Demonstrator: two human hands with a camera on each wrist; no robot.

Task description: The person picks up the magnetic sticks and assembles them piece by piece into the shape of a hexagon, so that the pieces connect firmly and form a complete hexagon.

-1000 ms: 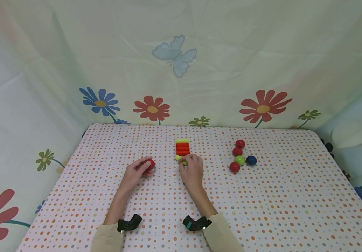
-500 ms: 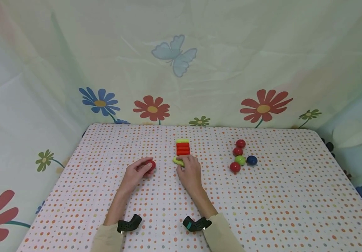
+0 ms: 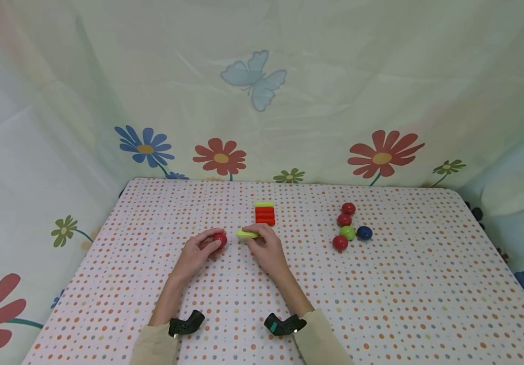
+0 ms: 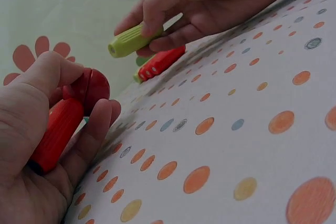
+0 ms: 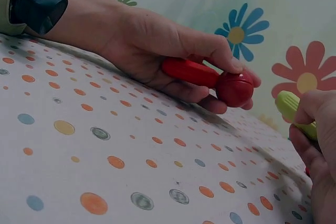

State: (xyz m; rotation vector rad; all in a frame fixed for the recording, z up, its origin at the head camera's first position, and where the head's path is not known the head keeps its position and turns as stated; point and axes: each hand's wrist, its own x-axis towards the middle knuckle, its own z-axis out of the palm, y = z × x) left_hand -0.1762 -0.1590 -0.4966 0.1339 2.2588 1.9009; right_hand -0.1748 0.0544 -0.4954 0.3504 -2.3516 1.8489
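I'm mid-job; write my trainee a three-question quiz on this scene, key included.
1. True or false: in the head view, the blue ball lies to the right of the green ball.
2. What does the right grip hold?
A) the blue ball
B) a yellow-green stick
C) the green ball
3. How many loose red balls lie on the tabletop, not counting the red ball in the left grip?

Key: 1. True; 2. B; 3. Three.

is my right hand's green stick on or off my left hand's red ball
Off; both wrist views show a gap between the green stick and red ball.
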